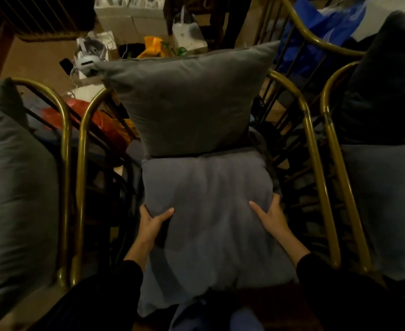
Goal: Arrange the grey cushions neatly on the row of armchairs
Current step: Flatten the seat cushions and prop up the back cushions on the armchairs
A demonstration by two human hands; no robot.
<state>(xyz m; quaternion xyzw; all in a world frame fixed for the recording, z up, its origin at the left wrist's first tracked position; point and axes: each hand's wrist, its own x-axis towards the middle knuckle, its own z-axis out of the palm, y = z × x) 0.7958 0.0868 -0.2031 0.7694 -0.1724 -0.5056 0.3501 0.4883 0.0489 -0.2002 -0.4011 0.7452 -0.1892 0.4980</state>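
A grey seat cushion (211, 211) lies flat on the middle armchair (313, 144), which has brass-coloured curved arms. My left hand (152, 222) grips its left edge, thumb on top. On the cushion's right edge sits my right hand (272, 215), fingers curled over the side. A darker grey back cushion (187, 103) stands upright against the chair's back, touching the seat cushion's far edge. The armchair on the left holds a grey cushion (13, 187). In the right-hand armchair lie a grey seat cushion (387, 201) and a dark back cushion (387, 87).
Brass arm rails (64, 149) stand close on both sides of the middle chair. Behind the chairs are white boxes (130, 22), an orange bag (152, 47), a red bag (101, 123), a blue plastic bag (320, 37) and a white device with cables (87, 60).
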